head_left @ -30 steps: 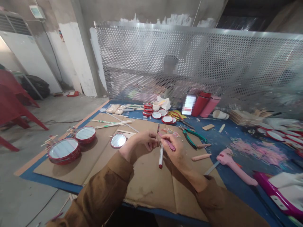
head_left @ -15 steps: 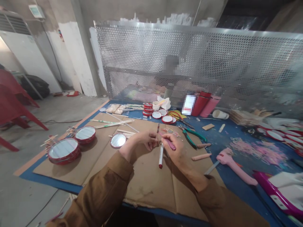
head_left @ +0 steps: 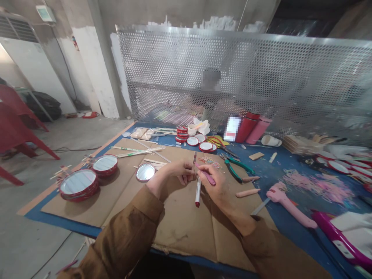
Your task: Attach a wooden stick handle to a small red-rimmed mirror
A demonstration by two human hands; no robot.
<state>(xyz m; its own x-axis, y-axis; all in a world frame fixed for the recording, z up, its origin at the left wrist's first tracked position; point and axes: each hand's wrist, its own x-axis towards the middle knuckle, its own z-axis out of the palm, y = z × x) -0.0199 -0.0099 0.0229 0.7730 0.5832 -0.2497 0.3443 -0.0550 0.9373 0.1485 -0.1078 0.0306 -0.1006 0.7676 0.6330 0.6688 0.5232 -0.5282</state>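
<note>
Hands unmoved since earlier — left hand [head_left: 180, 173] curled shut on a red-tipped white marker [head_left: 198, 192], right hand [head_left: 213, 183] pinching a pink stick [head_left: 207, 174] — above the cardboard sheet [head_left: 180, 232].

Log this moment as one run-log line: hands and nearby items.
left hand: beside white red-tipped stick | right hand: holds pink stick | nearby: round red-rimmed mirror on brown cardboard

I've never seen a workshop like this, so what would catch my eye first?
The left hand and right hand hold slim sticks over brown cardboard in the middle. Red-rimmed round mirrors sit at the left of the table, and a big perforated metal screen rises behind it.
</note>
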